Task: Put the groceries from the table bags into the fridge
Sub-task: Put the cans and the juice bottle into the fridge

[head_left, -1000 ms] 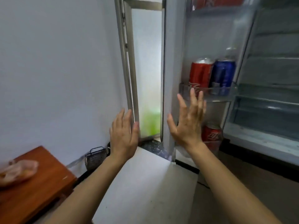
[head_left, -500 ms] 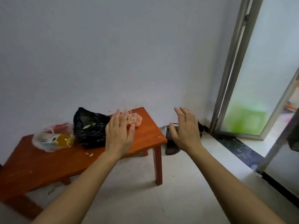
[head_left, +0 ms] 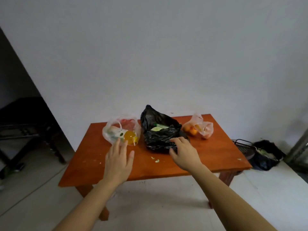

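Head view: left fingers spread straight; right fingers grip crinkly black bag.

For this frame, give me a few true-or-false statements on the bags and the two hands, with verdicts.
1. Three bags sit on the table. True.
2. The black bag lies between the bottle bag and the orange bag. True.
3. The left hand holds a can. False: it is open and empty, fingertips at the bottle bag.
4. The right hand hovers over bare tabletop. False: it is on the black bag's near edge.
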`<state>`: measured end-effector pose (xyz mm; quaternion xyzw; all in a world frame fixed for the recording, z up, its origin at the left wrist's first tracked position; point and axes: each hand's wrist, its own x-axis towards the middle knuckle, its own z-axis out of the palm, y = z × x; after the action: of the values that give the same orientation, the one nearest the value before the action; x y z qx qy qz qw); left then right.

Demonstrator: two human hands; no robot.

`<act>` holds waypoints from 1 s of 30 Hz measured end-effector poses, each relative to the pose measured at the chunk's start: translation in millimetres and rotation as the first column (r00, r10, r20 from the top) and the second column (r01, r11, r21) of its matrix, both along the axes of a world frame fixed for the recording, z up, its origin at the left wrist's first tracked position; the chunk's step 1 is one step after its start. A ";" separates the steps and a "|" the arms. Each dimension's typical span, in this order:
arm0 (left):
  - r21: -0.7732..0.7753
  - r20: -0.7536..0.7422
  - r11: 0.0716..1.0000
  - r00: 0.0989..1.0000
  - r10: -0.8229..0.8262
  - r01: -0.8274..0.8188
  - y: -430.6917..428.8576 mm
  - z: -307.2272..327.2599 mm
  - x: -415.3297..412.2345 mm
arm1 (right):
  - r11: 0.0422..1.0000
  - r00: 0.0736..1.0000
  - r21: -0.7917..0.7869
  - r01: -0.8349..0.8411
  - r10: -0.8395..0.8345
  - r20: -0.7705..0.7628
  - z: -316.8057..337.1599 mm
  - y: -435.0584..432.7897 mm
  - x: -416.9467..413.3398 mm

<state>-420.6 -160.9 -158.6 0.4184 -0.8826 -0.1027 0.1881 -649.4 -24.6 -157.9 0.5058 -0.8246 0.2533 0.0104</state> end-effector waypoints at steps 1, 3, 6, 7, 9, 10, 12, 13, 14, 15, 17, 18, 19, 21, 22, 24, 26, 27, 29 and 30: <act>0.025 0.013 1.000 1.000 0.016 -0.016 -13.3 -7.2 2.4 | 0.999 1.000 0.029 -0.023 0.022 0.018 -6.6 -19.6 2.2; 0.062 0.037 0.997 0.998 0.043 -0.045 -38.8 -22.0 4.0 | 0.995 0.996 0.072 -0.069 0.064 0.061 -22.2 -57.8 2.6; 0.090 0.097 0.991 0.991 0.091 -0.100 -81.8 -40.4 2.2 | 0.986 0.983 0.097 -0.132 0.118 0.138 -44.7 -115.8 -1.6; 0.095 0.114 0.988 0.987 0.109 -0.120 -98.7 -44.6 0.1 | 0.982 0.977 0.108 -0.155 0.136 0.164 -51.6 -137.0 -5.0; 0.101 0.149 0.984 0.980 0.129 -0.144 -135.6 -49.1 -7.7 | 0.969 0.962 0.137 -0.204 0.173 0.211 -62.0 -182.8 -14.9; 0.102 0.165 0.984 0.978 0.128 -0.146 -155.1 -50.6 -13.9 | 0.961 0.953 0.148 -0.233 0.196 0.229 -66.6 -208.1 -21.8; 0.111 0.201 0.984 0.973 0.117 -0.141 -194.8 -53.0 -28.3 | 0.946 0.933 0.151 -0.288 0.241 0.268 -74.2 -260.3 -37.8; 0.120 0.222 0.983 0.969 0.109 -0.138 -214.4 -54.6 -36.0 | 0.939 0.923 0.155 -0.306 0.252 0.290 -77.0 -285.6 -45.9; 0.132 0.245 0.983 0.965 0.092 -0.127 -233.1 -57.4 -43.2 | 0.934 0.916 0.164 -0.318 0.258 0.309 -78.9 -308.9 -52.4; 0.152 0.266 0.982 0.961 0.070 -0.113 -251.1 -61.4 -50.4 | 0.925 0.908 0.183 -0.332 0.261 0.328 -81.5 -330.8 -59.1; 0.216 0.294 0.972 0.955 0.028 -0.095 -281.1 -71.3 -65.4 | 0.903 0.892 0.223 -0.367 0.274 0.360 -91.0 -370.9 -71.8; 0.246 0.291 0.965 0.957 0.012 -0.087 -291.3 -75.5 -71.7 | 0.892 0.884 0.243 -0.382 0.275 0.378 -97.8 -386.5 -76.3; 0.275 0.279 0.958 0.960 -0.001 -0.078 -300.5 -81.2 -77.4 | 0.879 0.875 0.267 -0.395 0.271 0.402 -106.0 -400.4 -79.7; 0.340 0.238 0.939 0.971 -0.030 -0.054 -312.5 -92.1 -85.7 | 0.842 0.859 0.325 -0.430 0.271 0.435 -124.2 -421.0 -81.3; 0.377 0.222 0.926 0.974 -0.052 -0.037 -318.3 -99.3 -88.8 | 0.824 0.854 0.358 -0.440 0.260 0.451 -133.0 -427.5 -80.6; 0.466 0.195 0.884 0.978 -0.075 -0.025 -332.0 -113.1 -95.5 | 0.805 0.851 0.402 -0.437 0.226 0.473 -149.9 -440.0 -80.5; 0.550 0.140 0.833 0.990 -0.012 -0.068 -347.3 -126.1 -102.6 | 0.798 0.844 0.418 -0.433 0.196 0.500 -165.0 -451.0 -81.0; 0.583 0.115 0.805 0.992 0.054 -0.112 -356.3 -131.2 -105.2 | 0.797 0.839 0.423 -0.432 0.182 0.513 -171.7 -455.4 -80.8; 0.654 0.073 0.728 0.975 0.210 -0.206 -378.8 -141.6 -110.6 | 0.798 0.832 0.435 -0.417 0.143 0.536 -183.0 -464.7 -81.9; 0.682 0.064 0.687 0.957 0.283 -0.249 -391.2 -147.2 -112.7 | 0.800 0.832 0.444 -0.403 0.118 0.542 -186.5 -469.4 -82.2</act>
<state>-533.4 -552.2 -305.8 0.5789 -0.7077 -0.4013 0.0543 -731.6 -494.0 -344.4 0.5190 -0.7562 0.1281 -0.3774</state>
